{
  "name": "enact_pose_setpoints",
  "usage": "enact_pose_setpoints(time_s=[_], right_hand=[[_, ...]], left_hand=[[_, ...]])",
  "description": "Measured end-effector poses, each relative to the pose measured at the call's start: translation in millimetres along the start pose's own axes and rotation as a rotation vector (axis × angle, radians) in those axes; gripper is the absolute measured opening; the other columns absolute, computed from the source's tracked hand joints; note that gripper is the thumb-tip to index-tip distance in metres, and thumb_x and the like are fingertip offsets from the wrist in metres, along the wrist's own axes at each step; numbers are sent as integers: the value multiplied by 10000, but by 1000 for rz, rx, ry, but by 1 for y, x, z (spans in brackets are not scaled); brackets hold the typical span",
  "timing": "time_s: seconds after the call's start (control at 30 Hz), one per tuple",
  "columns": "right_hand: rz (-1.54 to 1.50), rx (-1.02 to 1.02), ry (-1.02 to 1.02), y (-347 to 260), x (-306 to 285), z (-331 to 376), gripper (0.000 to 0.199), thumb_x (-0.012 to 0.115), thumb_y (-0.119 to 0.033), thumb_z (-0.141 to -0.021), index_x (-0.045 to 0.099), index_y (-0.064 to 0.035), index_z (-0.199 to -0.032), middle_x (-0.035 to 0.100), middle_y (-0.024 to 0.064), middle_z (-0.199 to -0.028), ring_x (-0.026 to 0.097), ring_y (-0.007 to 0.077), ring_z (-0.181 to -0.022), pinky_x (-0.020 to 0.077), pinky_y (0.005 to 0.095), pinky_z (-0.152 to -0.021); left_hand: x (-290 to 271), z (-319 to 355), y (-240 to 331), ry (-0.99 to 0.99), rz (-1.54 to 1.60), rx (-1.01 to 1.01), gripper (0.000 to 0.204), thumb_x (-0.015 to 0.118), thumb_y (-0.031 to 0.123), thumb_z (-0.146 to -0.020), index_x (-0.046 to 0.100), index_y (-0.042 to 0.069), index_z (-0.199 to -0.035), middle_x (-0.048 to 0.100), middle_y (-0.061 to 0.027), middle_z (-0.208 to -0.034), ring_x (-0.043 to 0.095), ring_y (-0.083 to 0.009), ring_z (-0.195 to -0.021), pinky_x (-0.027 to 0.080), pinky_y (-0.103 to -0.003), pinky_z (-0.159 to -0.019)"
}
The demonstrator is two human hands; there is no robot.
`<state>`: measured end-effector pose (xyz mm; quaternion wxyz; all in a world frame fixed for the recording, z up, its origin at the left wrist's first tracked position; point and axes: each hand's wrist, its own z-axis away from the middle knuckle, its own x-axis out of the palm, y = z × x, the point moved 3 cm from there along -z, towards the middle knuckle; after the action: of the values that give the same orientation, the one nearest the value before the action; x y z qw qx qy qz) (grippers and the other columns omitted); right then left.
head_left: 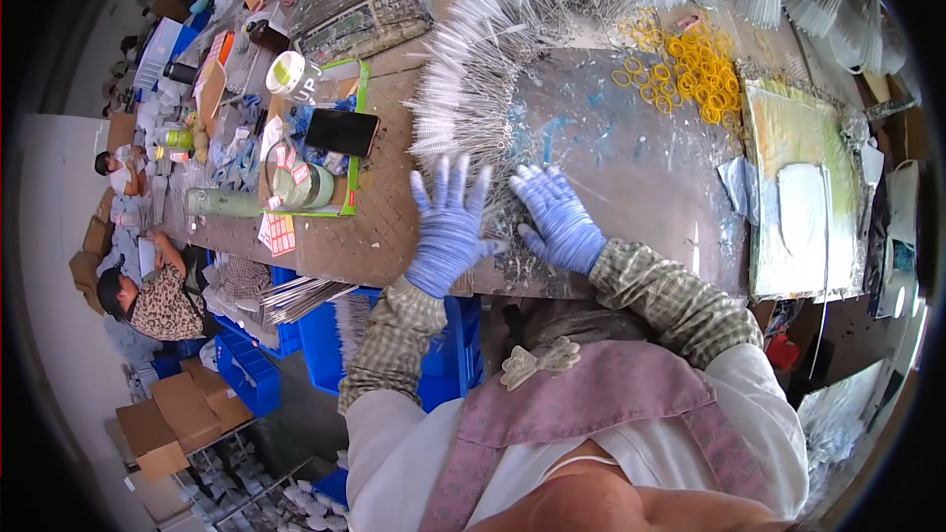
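Note:
Both my hands wear blue gloves and checked sleeve covers. My left hand (pixel 448 227) lies flat with fingers spread on the worn tabletop (pixel 631 167), holding nothing. My right hand (pixel 557 220) rests palm down beside it, fingers slightly apart, on a scatter of thin silvery rods (pixel 507 202). A long curved row of the same thin rods (pixel 473 69) fans out just beyond my fingertips. A pile of yellow rubber bands (pixel 695 74) lies further back on the right.
A green tray (pixel 352 172) with a black phone, tape rolls and red-white labels sits to the left. White panels (pixel 798 207) lie at the right. Blue bins (pixel 325 335) stand below the table edge. Other people work at the far left by cardboard boxes (pixel 172 419).

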<state>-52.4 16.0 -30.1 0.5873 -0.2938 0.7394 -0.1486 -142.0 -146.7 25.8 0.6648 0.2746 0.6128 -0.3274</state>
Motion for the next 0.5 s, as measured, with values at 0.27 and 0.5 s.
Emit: enact_pose_setpoints(time_s=[0.27, 0.5], right_hand=[[-106, 109, 114, -14, -11, -16, 835, 721, -353, -851, 314, 8, -1484, 319, 251, -1533, 281, 411, -1442, 183, 511, -1202], [-46, 37, 440, 11, -35, -58, 713, 676, -322, -874, 376, -37, -1455, 427, 214, -1460, 373, 384, -1384, 271, 497, -1169]], left_hand=[[-34, -45, -27, 19, -262, 11, 1210, 818, 620, -584, 253, 148, -1544, 201, -137, -1603, 116, -349, -1495, 39, -672, -1161], [-15, -76, -23, -54, -428, 23, 1066, 806, 437, -687, 275, 51, -1526, 436, -157, -1436, 364, -307, -1383, 173, -551, -1183]])
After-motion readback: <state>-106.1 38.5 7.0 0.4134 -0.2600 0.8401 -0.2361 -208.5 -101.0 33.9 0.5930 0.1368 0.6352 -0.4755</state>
